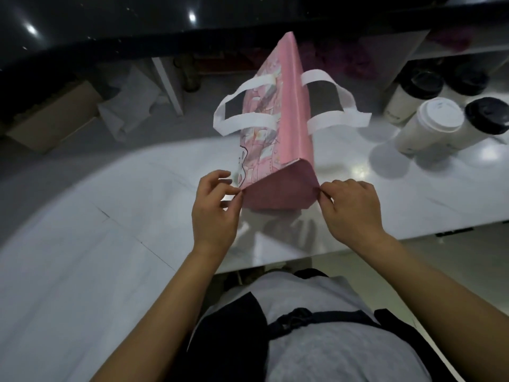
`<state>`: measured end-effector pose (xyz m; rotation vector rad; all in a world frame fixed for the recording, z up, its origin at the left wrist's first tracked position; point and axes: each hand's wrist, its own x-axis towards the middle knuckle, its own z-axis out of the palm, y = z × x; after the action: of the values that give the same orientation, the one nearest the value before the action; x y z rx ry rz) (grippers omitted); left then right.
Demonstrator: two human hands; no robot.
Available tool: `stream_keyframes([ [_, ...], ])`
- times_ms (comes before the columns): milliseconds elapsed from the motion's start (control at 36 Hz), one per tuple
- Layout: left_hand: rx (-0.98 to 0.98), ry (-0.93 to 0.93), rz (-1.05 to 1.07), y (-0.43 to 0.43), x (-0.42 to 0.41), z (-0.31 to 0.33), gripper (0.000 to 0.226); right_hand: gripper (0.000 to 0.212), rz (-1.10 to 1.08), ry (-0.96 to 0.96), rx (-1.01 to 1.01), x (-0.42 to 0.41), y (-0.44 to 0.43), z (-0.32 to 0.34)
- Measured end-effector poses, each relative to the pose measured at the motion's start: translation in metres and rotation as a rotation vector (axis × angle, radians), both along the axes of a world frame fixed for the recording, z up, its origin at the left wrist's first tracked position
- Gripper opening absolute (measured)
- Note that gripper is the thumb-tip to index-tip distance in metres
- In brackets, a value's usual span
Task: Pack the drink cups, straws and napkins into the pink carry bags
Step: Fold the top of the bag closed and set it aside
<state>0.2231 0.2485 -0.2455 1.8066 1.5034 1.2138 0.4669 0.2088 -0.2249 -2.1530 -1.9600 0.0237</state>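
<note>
Widest item: white counter point(82, 244), glossy, spanning the view from left to right. Behind and above it, a black ledge point(110, 20) with bright light reflections.

At centre of counter: pink bag point(296, 119), standing on its base, long axis running away from the person. Pressed narrow along the top ridge and splayed into a triangle at the near end. Printed pattern on the left face, plain pink on the right. White handles point(330, 100) flared out, one loop to each side.

Far left, under the ledge: cardboard box point(52, 117), dim and blurred.

Right of bag and well apart from it: four tall cups in a close cluster, all standing on the counter outside the bag. Nearest the bag, white-lid cup point(432, 125). Beside and behind it, three black-lid cups point(487, 119).

At near left corner of the end panel: left hand point(217, 208), thumb and forefinger pinched together on the bag's edge. At near right corner: right hand point(349, 208), pinching that edge likewise, remaining fingers curled. Both forearms bare.
</note>
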Motion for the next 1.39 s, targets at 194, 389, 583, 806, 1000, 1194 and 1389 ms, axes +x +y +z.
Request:
stream_keyframes([
  [194,-0.195,-0.146,-0.007,-0.01,0.004,-0.007,0.012,0.029,-0.035,0.064,-0.038,-0.003,-0.008,-0.008],
  [389,-0.259,-0.176,-0.009,-0.009,0.001,-0.01,0.018,0.024,-0.001,0.087,-0.042,-0.001,-0.008,-0.008],
  [583,-0.38,-0.224,-0.024,-0.007,-0.005,0.007,0.006,0.033,-0.008,0.101,-0.17,0.012,-0.011,0.01],
  [806,-0.424,-0.362,0.021,0.014,-0.017,0.034,0.011,0.031,-0.01,0.246,-0.087,0.016,-0.011,0.041],
  [1000,-0.223,-0.284,-0.019,0.084,0.001,0.099,0.013,0.045,0.162,0.15,-0.018,-0.005,0.009,0.055],
  [1194,-0.345,-0.142,-0.371,0.178,0.058,0.153,0.045,0.046,0.195,0.127,-0.034,-0.022,0.006,0.058],
  [1389,-0.588,0.031,-0.623,0.208,0.106,0.138,0.037,0.038,0.163,0.072,0.05,-0.032,-0.002,0.036],
])
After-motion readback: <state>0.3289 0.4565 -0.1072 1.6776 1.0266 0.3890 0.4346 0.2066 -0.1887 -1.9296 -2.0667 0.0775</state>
